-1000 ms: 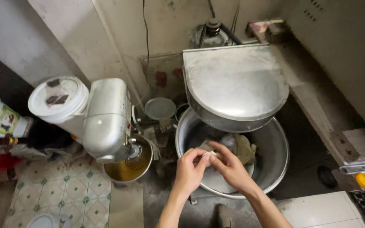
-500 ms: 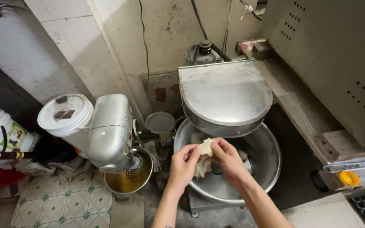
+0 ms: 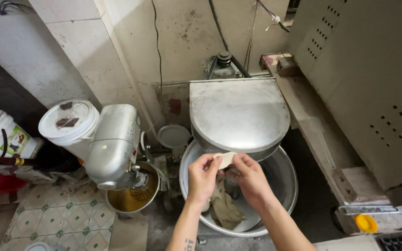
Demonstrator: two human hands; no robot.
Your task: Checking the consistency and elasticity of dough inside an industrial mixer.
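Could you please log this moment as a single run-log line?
left hand + right hand: pinching dough piece | over large metal mixing bowl | dough mass inside | stand mixer beside

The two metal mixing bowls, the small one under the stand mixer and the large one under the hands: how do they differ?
The small bowl holds yellow-brown liquid with a whisk in it; the large bowl holds a lump of tan dough. The small bowl sits under the stand mixer; the large one is half covered by a flat metal lid. Both are round bare metal.
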